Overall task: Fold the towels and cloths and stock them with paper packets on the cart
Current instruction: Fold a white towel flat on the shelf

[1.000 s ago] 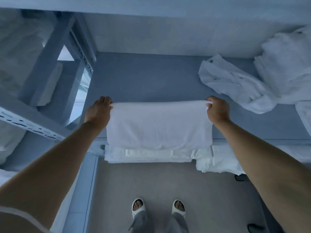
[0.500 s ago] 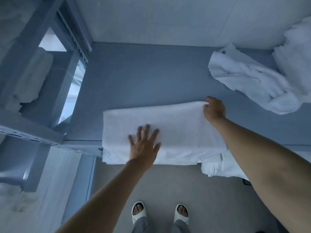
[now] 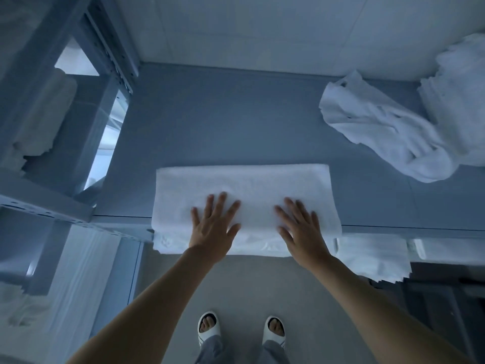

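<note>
A white towel (image 3: 244,185) lies folded into a long rectangle at the front edge of the grey shelf (image 3: 223,122), its near part hanging over the edge. My left hand (image 3: 214,224) presses flat on the towel's left half with fingers spread. My right hand (image 3: 301,229) lies flat on its right half, fingers spread too. A crumpled white towel (image 3: 380,132) sits at the back right of the shelf, with a bigger white heap (image 3: 459,95) beyond it.
Folded white cloths (image 3: 372,258) stick out from a lower shelf to the right. A metal rack (image 3: 52,206) with stacked linen (image 3: 39,122) stands on the left. A white wall (image 3: 262,30) closes the back. My sandalled feet (image 3: 241,329) stand on the floor below.
My right hand let go of the towel's far right corner and came down flat on its near half. My left hand stays flat on the towel. The folded towel now lies flat.
</note>
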